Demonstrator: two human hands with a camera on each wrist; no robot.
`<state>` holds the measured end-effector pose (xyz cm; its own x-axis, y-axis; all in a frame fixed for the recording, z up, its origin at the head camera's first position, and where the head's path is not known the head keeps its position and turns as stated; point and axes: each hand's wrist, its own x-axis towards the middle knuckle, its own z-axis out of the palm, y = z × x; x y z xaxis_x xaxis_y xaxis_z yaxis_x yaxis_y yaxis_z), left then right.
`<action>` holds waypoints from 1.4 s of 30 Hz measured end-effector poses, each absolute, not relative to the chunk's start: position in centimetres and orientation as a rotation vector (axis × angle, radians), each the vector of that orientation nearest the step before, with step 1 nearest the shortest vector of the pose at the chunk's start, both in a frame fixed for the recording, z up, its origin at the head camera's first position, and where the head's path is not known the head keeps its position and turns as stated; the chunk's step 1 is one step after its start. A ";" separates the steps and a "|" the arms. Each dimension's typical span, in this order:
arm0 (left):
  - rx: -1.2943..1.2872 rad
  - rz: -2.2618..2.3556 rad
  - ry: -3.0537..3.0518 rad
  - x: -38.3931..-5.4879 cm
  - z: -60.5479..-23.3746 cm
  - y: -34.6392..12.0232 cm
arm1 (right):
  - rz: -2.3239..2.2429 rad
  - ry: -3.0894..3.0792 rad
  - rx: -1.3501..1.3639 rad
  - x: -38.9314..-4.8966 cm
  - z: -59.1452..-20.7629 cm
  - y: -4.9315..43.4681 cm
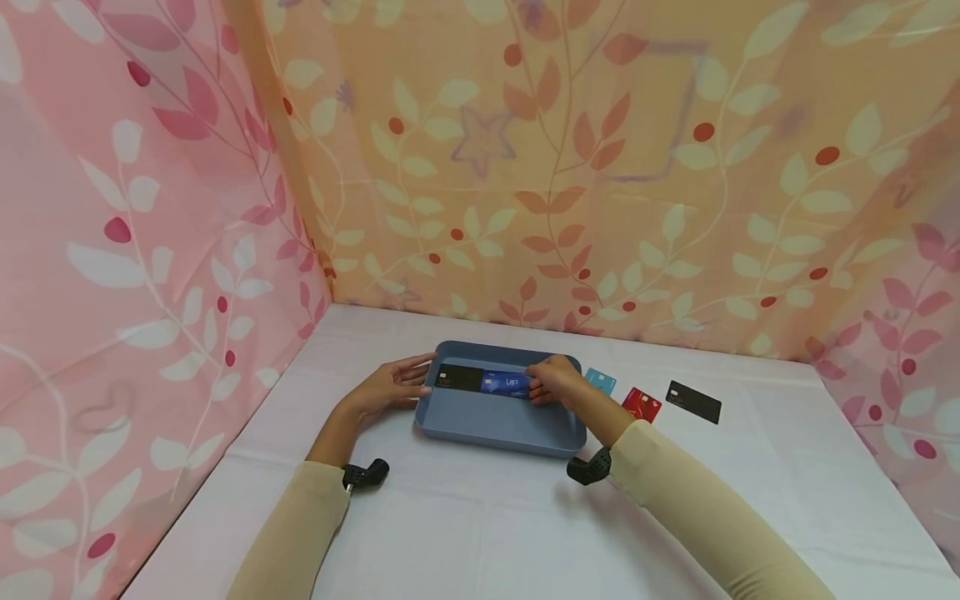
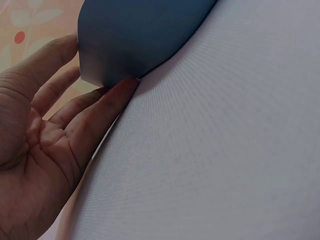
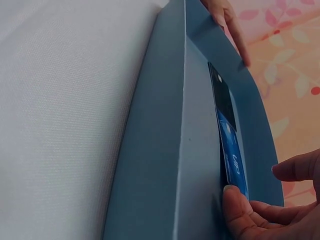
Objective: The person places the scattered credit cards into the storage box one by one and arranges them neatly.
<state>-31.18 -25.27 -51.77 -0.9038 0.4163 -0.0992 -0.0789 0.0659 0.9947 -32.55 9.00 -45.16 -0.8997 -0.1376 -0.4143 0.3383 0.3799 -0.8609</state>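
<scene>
A blue-grey tray (image 1: 495,427) stands on the white-covered table. Inside it, toward the far side, a black card (image 1: 460,377) and a blue VIP card (image 1: 506,383) lie end to end. My right hand (image 1: 557,379) holds the blue card's right end between thumb and fingers; in the right wrist view the index finger is raised off it. Against the tray's left end, my left hand (image 1: 390,385) rests with fingers extended, touching the wall and rim. In the left wrist view its fingertips meet the tray wall (image 2: 135,40) near the table.
Right of the tray lie a light blue card (image 1: 601,381), a red card (image 1: 642,404) partly behind my right forearm, and another black card (image 1: 693,402). Floral curtains (image 1: 555,167) enclose the table at the back and sides.
</scene>
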 end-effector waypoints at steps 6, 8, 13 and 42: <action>0.327 1.901 1.987 -31.2 -51.7 -25.2 | -1.545 2.228 0.181 -32.6 -45.2 9.0; 0.327 1.899 1.985 -31.3 -51.7 -25.2 | -1.550 2.226 0.180 -32.5 -45.2 9.1; 0.339 1.898 1.973 -31.3 -51.7 -25.3 | -1.542 2.234 0.161 -32.4 -45.1 9.2; 0.323 1.874 1.989 -31.2 -51.5 -25.3 | -1.530 2.443 -0.246 -27.1 -40.7 12.9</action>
<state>-31.20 -25.29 -51.55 -0.8984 0.4223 -0.1207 -0.0953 0.0810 0.9922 -27.11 12.87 -40.73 -0.9551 -0.2715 -0.1190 -0.0115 0.4352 -0.9002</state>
